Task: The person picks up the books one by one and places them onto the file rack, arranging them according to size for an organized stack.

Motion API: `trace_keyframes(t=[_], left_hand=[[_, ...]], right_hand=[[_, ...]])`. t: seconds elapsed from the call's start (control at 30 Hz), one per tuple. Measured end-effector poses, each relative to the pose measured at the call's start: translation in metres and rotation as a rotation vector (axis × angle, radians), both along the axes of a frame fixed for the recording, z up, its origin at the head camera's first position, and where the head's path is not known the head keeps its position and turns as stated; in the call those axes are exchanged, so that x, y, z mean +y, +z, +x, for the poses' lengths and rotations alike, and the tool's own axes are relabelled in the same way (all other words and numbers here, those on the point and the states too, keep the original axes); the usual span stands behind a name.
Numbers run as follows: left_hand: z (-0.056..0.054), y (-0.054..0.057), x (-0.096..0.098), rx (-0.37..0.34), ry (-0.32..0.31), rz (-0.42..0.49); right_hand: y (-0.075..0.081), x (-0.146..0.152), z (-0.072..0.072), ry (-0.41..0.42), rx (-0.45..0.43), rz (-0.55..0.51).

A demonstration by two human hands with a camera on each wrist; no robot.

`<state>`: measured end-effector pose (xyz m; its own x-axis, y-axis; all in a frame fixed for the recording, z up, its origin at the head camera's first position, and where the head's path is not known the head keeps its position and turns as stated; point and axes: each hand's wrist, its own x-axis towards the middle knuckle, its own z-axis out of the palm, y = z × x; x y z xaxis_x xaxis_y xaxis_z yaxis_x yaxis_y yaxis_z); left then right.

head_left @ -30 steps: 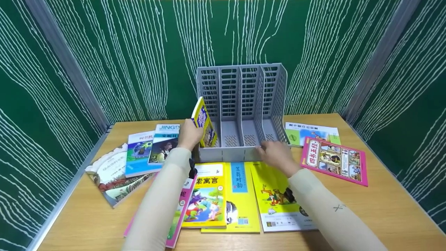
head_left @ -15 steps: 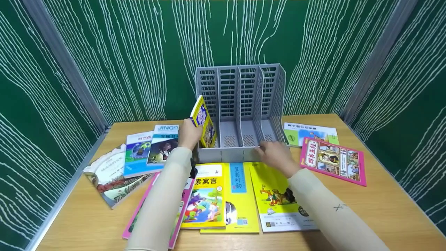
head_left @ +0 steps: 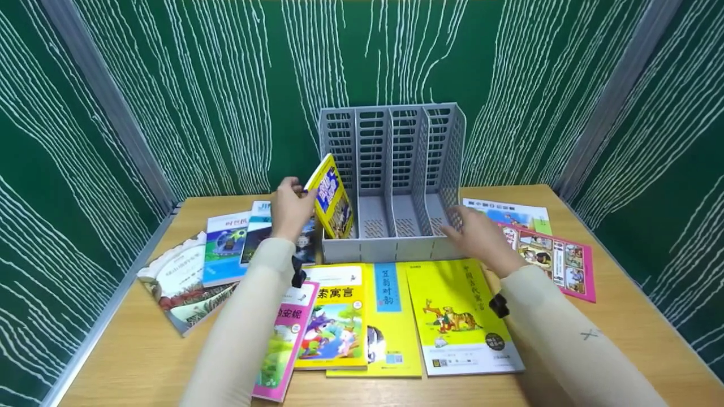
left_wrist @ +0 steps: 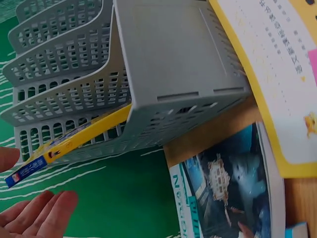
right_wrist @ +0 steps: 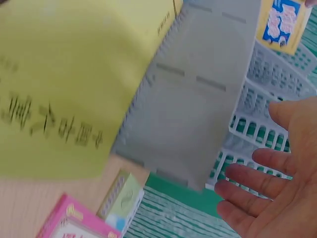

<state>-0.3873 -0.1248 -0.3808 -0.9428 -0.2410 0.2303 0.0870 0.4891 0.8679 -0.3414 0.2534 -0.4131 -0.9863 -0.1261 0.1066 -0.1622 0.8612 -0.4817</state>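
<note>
At far left on the surface, pale book (head_left: 176, 276) under the edge of a blue book (head_left: 226, 251), then a dark-covered book (head_left: 255, 230) overlapping both. Nearer the front, pink book (head_left: 285, 350), partly behind a sleeve. Above it, left hand (head_left: 291, 208), fingers loosely extended, just beside the yellow comic-style book (head_left: 335, 198); contact hard to tell. Leans tilted inside the leftmost compartment of the gray rack (head_left: 379, 249), one corner sticking out toward that hand. Along the rack's front, yellow picture book (head_left: 332, 333), overlapping a blue-labelled yellow book (head_left: 399, 339); next, yellow-green book (head_left: 458, 299). At the rack's right end, right hand (head_left: 485, 237), fingers spread. Farther right, white-and-blue book (head_left: 523, 216) under a pink-bordered book (head_left: 557, 259).
</note>
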Motion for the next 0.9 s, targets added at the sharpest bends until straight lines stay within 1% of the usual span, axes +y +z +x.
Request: trace_keyframes(t=[0.07,0.13,0.23,0.37,0.47,0.53,0.57,0.63,0.73,0.83,0.9], left_hand=[[0.004,0.002,-0.001,0.040,0.010,-0.019],[0.008,0.004,-0.002,0.087,0.016,-0.056],[0.014,0.004,-0.001,0.176,0.003,-0.132],[0.020,0.001,0.002,0.340,-0.029,-0.269],[0.022,-0.003,0.006,0.471,-0.064,-0.369],[0.024,-0.007,0.009,0.536,-0.100,-0.439],[0.025,-0.010,0.011,0.557,-0.121,-0.474],[0.026,-0.014,0.014,0.581,-0.172,-0.536],[0.030,-0.021,0.019,0.562,-0.258,-0.590],[0.033,-0.026,0.023,0.499,-0.338,-0.603],[0.035,-0.029,0.025,0.441,-0.373,-0.608]], right_hand=[[0.003,0.009,0.000,-0.030,-0.021,-0.005],[0.005,0.018,-0.001,-0.060,-0.035,-0.006],[0.008,0.032,-0.001,-0.087,-0.039,0.004],[0.009,0.052,-0.002,-0.103,-0.043,0.001],[0.007,0.065,-0.002,-0.133,-0.058,0.002],[0.004,0.074,-0.003,-0.155,-0.067,0.010],[0.003,0.078,-0.004,-0.163,-0.072,0.017],[-0.001,0.085,-0.004,-0.181,-0.082,0.030],[-0.006,0.097,-0.005,-0.206,-0.115,0.034],[-0.013,0.110,-0.005,-0.236,-0.164,0.015],[-0.018,0.119,-0.004,-0.249,-0.191,0.008]])
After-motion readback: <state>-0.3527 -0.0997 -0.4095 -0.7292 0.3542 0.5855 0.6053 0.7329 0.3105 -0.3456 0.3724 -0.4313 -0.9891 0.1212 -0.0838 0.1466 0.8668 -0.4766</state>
